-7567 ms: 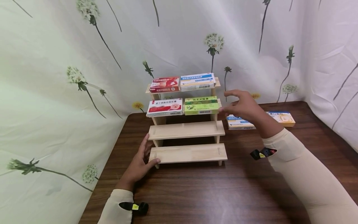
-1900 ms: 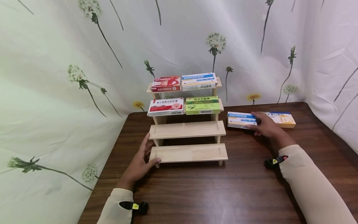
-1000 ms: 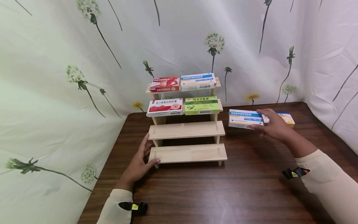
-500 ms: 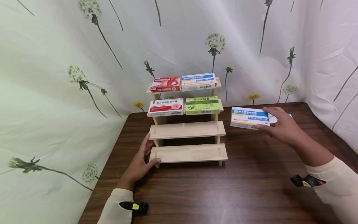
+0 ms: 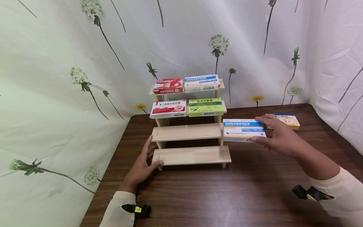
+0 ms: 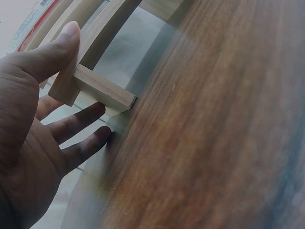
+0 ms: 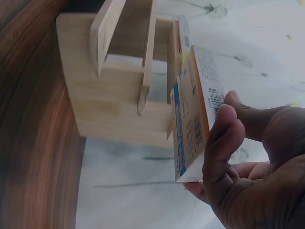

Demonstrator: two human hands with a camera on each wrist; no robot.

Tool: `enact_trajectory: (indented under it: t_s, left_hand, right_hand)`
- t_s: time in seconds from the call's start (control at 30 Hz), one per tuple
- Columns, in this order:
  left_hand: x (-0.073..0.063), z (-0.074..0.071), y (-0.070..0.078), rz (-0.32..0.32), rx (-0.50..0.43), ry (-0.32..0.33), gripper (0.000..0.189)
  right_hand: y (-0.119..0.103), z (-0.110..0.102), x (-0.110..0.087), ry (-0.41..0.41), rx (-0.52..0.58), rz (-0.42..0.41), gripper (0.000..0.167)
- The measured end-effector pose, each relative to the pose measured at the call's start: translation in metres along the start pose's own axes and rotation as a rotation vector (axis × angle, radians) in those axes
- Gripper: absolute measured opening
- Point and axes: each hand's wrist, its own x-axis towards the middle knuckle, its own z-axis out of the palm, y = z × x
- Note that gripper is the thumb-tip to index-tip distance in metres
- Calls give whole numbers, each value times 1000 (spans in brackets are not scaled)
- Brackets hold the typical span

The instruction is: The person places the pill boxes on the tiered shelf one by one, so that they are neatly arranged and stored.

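My right hand (image 5: 280, 135) pinches one end of a white-and-blue medicine box (image 5: 242, 130), with the thumb and fingers across its sides. The box is in the air at the right end of a wooden tiered display rack's (image 5: 187, 132) third step down. In the right wrist view, that medicine box (image 7: 190, 129) is tilted beside the rack (image 7: 109, 95). My left hand (image 5: 140, 165) rests against the rack's left side, fingers spread. Its thumb touches the lowest step's corner; in the left wrist view, the left hand's (image 6: 43, 109) lower fingers are nearly straight beside the rack's leg.
On the top step lie a red box (image 5: 168, 85) and another white-and-blue box (image 5: 202, 83). Below them are a white-and-red box (image 5: 168, 108) and a green box (image 5: 205, 107). A white-and-orange box (image 5: 287, 121) lies on the brown table (image 5: 193, 195), behind my right hand.
My right hand has taken the white-and-blue box off the table at right, lifted it, and carried it left to the rack. My left hand has stayed at the rack.
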Motion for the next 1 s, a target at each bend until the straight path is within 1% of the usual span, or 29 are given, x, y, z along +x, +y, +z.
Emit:
enact_trajectory:
  t_s: [0.07,0.2,0.4,0.6,0.8,1.0]
  left_hand:
    - [0,0,0,0,-1,0,116]
    - [0,0,0,0,-1,2,116]
    - [0,0,0,-4,2,5,116]
    - [0,0,1,-2,-1,5,116]
    - [0,-1,1,-7,-9,-5,116]
    - [-1,-1,2,-2,-11,-9,116]
  right_hand:
    - [-4,3,-1,-10,21,-17,84]
    - [-12,8,-1,-31,63,-25,84]
    - [-24,20,7,-65,121,-40,84]
    - [-39,35,15,-81,160,-71,83]
    - [-50,54,22,-108,222,-94,82]
    - [-62,74,30,-146,251,-78,82]
